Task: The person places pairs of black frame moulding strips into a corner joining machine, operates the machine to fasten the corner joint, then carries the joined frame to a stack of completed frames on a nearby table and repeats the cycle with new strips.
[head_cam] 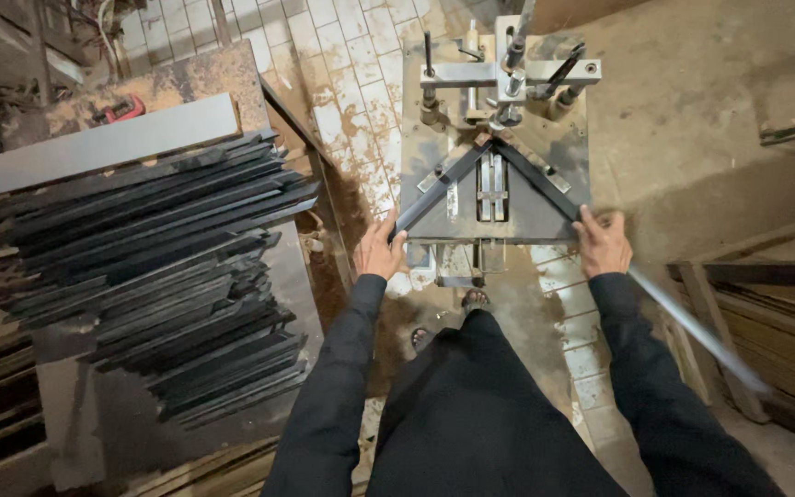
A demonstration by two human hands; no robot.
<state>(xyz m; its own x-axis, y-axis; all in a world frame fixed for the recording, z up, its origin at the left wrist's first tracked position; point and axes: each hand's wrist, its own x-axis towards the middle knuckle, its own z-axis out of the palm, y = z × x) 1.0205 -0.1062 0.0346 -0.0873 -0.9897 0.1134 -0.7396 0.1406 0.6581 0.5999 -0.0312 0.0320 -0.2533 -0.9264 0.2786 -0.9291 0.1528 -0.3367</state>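
A metal corner-joining machine (453, 198) stands in front of me, with clamps and levers at its far end. Two dark moulding strips lie on it and meet in a point under the clamp. My left hand (380, 248) grips the near end of the left strip (439, 189). My right hand (603, 242) holds the right strip (537, 179), a long piece whose free end runs past my arm toward the lower right (701, 336). Both arms are in black sleeves.
A big stack of dark cut moulding strips (158, 267) lies on a table to my left, with a flat grey board (103, 143) at its far side. Wooden frames and boards (766, 285) lean at the right. The floor is tiled and stained; my foot (476, 299) shows below the machine.
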